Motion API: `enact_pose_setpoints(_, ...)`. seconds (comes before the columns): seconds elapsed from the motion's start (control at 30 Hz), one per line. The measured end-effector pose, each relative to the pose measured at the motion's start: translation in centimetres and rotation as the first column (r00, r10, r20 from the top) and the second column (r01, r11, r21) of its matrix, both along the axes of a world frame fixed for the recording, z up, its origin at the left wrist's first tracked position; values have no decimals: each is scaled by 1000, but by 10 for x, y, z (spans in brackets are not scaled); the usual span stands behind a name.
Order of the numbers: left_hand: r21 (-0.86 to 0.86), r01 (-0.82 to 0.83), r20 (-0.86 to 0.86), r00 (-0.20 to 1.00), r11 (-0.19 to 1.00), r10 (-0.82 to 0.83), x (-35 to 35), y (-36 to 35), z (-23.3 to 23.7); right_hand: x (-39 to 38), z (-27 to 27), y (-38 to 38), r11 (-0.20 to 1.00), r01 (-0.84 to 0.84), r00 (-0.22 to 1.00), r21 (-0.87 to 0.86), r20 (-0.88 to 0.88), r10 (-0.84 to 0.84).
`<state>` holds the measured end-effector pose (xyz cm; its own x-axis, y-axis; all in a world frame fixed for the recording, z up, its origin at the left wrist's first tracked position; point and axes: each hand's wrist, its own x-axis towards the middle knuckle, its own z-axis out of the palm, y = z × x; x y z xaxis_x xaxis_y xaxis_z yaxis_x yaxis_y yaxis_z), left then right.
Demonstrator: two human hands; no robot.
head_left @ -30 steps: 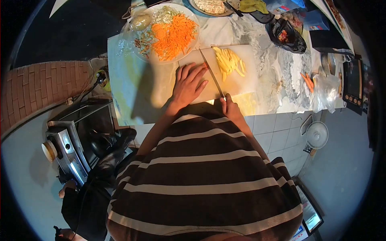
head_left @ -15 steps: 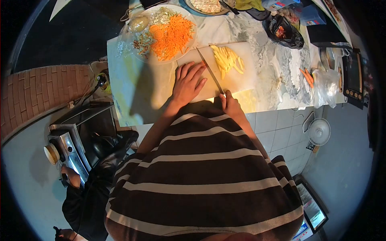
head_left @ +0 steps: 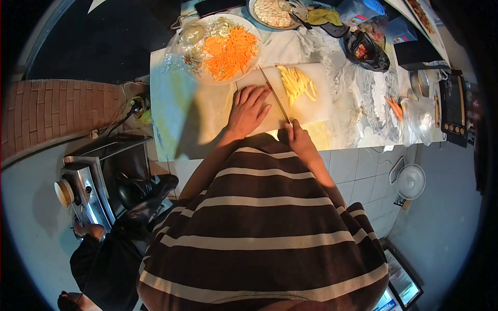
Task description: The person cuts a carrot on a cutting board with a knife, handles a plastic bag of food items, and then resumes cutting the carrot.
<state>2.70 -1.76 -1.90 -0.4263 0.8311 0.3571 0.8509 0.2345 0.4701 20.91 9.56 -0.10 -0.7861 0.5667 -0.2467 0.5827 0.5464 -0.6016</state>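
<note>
My right hand [head_left: 299, 139] is wrapped round the handle of a long knife [head_left: 275, 96], close to the front edge of the table. The blade slants up and left across a white cutting board [head_left: 321, 85]. Left of the blade lies my left hand [head_left: 250, 111], palm down with fingers stretched out and thumb apart. Its fingertips come right up to the blade; whatever may be under them is hidden. On the board, just right of the knife, rests a pile of pale yellow sticks [head_left: 296, 85], cut from a vegetable I cannot name.
Behind the board stands a plate [head_left: 257, 36] of shredded carrot [head_left: 233, 52] and other shreds. A pan [head_left: 272, 13], a black plastic bag [head_left: 365, 52] and carrots [head_left: 394, 108] lie farther off. At lower left, another person's hand [head_left: 91, 230] is at a stove [head_left: 88, 192].
The view has shifted slightly, so the table sits lower and farther right. Both hands and the knife keep nearly the same places on the board. The other person's arm has moved a little.
</note>
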Motion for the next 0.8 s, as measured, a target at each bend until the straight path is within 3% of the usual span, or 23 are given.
enact_pose_setpoints(0.03,-10,-1,12,1000,1000,2,1,-1,0,5,-2,6,1000,5,1000,2,-2,-5)
enact_pose_setpoints(0.1,-10,7,-1,1000,1000,-7,1,-1,3,-2,28,16,860,141,980,-491,192,-52)
enact_pose_setpoints(0.13,-13,8,-13,1000,1000,-9,0,0,4,-1,27,20,860,144,980,-489,190,-56)
enact_pose_setpoints(0.2,-11,8,-15,1000,1000,-8,1,1,3,2,24,25,681,227,965,-696,256,-60)
enact_pose_setpoints(0.33,9,-6,-20,1000,1000,6,1,0,-1,7,27,20,686,237,962,-688,266,-65)
enact_pose_setpoints(0.4,14,-3,-18,1000,1000,3,1,1,2,13,21,12,907,118,993,-404,53,-105)
enact_pose_setpoints(0.5,16,-7,-15,1000,1000,7,2,1,1,17,28,8,946,91,996,-313,45,-81)
enact_pose_setpoints(0.7,40,-30,17,999,999,29,2,1,-2,10,46,4,937,168,979,-306,163,-122)
enact_pose_setpoints(0.8,45,-37,29,999,998,36,1,1,-2,10,37,0,947,164,986,-275,82,-147)
